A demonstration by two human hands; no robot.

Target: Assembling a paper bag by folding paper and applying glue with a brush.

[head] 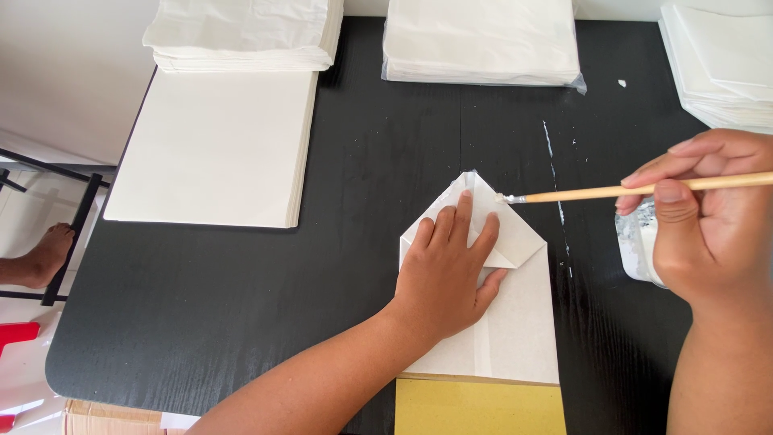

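1. Left hand (447,278): fingers spread, pressing flat on the folded white paper envelope (491,314) at the black wooden table's (241,322) near edge.
2. Envelope: light, creasable; best held flat.
3. Right hand (708,217): pinching the thin wooden glue brush (612,192).

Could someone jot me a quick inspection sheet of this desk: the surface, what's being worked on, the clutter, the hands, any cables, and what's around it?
Surface: black table, white smears near its right side.
Job's things: folded white paper flat under the left hand; brush in the right hand, tip at the fold's edge; small white pot beside it.
Clutter: paper stacks; yellow sheet.
Hands: left pressing, fingers spread; right pinching the brush.
Cables: nothing seen.
Surroundings: a person's bare foot left, on a dark frame.
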